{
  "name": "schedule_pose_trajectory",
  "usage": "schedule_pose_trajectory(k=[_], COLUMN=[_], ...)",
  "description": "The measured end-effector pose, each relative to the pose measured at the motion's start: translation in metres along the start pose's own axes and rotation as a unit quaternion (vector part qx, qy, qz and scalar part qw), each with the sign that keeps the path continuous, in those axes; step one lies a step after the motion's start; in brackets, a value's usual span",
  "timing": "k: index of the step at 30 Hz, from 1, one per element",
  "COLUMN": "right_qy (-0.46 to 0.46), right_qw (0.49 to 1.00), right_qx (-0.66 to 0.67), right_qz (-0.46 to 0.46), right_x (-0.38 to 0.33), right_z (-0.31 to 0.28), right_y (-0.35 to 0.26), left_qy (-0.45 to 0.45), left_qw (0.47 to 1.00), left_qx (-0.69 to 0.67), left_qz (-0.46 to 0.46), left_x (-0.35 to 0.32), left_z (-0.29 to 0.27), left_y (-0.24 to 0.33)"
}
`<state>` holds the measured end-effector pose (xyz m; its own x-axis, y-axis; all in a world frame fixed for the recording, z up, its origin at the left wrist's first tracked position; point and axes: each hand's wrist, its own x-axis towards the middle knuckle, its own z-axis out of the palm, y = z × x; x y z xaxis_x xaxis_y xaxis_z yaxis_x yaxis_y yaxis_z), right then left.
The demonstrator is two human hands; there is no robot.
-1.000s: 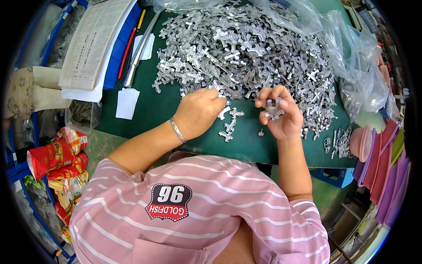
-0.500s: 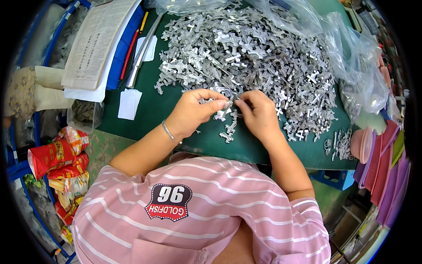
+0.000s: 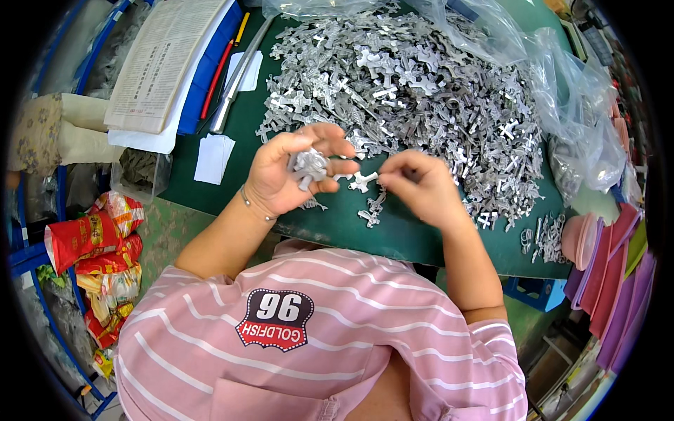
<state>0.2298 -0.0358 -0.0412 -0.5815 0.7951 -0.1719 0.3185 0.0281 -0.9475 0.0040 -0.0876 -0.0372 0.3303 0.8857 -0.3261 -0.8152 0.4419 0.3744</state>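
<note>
Turned palm up above the near edge of the green table (image 3: 393,242), my left hand (image 3: 284,172) cradles a small cluster of silver cross pendants (image 3: 309,167) with its fingers curled loosely about them. My right hand (image 3: 425,188) is closed in a pinch, thumb and forefinger at the edge of a bright silver cross pendant (image 3: 362,181) between the two hands. Just below it, a few more metal pendants (image 3: 372,210) lie on the tabletop. Behind both hands spreads a big heap of grey and silver cross pendants (image 3: 407,84).
Clear plastic bags (image 3: 569,91) edge the heap. To the left lie white paper slips (image 3: 214,158), a metal rod (image 3: 235,88), a red pencil (image 3: 216,81), and a blue tray (image 3: 200,81) with printed sheets (image 3: 158,70). Several small metal pieces (image 3: 547,238) sit near pink bins (image 3: 579,238).
My left hand has rolled palm up and moved left, showing the pendants in it. My right hand has moved slightly right and down, apart from the left.
</note>
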Motion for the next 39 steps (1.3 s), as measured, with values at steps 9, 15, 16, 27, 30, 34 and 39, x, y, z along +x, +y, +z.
schedule_pose_trajectory(k=[9, 15, 16, 27, 30, 34, 39], right_qy=[0.031, 0.008, -0.035, 0.106, 0.115, 0.138, 0.179], right_qw=[0.888, 0.999, 0.972, 0.904, 0.860, 0.853, 0.936], right_qx=[-0.412, 0.039, 0.227, -0.364, -0.446, -0.433, -0.202], right_qz=[-0.200, 0.034, 0.054, -0.199, -0.219, -0.257, -0.226], right_x=[0.001, 0.000, 0.001, 0.029, 0.036, 0.039, 0.041], right_z=[0.031, -0.001, -0.012, 0.030, 0.036, 0.034, 0.019], right_y=[0.003, 0.010, 0.018, -0.011, -0.009, -0.003, -0.001], left_qy=[0.109, 0.048, 0.056, 0.068, 0.063, 0.105, 0.055], left_qw=[0.743, 0.510, 0.503, 0.449, 0.537, 0.805, 0.995], left_qx=[0.605, 0.807, 0.812, 0.845, 0.790, 0.560, 0.082], left_qz=[0.264, 0.293, 0.292, 0.283, 0.289, 0.166, -0.019], left_x=[0.001, 0.003, 0.003, 0.007, 0.005, -0.001, -0.004], left_z=[-0.001, -0.011, -0.012, -0.019, -0.019, -0.010, -0.021], left_y=[-0.002, -0.032, -0.036, -0.038, -0.031, -0.023, -0.019])
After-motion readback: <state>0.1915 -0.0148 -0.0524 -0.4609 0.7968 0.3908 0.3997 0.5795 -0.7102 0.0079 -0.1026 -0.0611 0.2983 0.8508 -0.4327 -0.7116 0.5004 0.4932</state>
